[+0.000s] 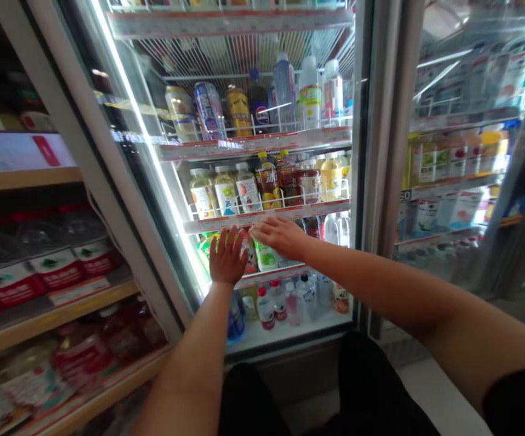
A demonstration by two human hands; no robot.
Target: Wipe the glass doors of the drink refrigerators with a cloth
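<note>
Both my hands reach toward a lit drinks cooler (289, 336) with several shelves of bottles and cans. Fingers spread and pointing up, my left hand (228, 257) is in front of the lower middle shelf, with nothing in it. My right hand (283, 236) stretches in from the right, palm down and fingers extended, just below the price rail (307, 211), also holding nothing. Partly hidden behind the hands are a green-labelled bottle (266, 257) and others. Whether either hand touches the glass or a bottle, I cannot tell. Juice bottles (247, 188) stand on the shelf above.
Cans (210, 109) and tall bottles (284, 85) fill a higher shelf; small red-capped bottles (266, 309) stand at the bottom. To the left is a wooden-edged shelf (62, 312) with packaged goods. Another glass cooler door (457, 181) lies right, past a metal frame (387, 151).
</note>
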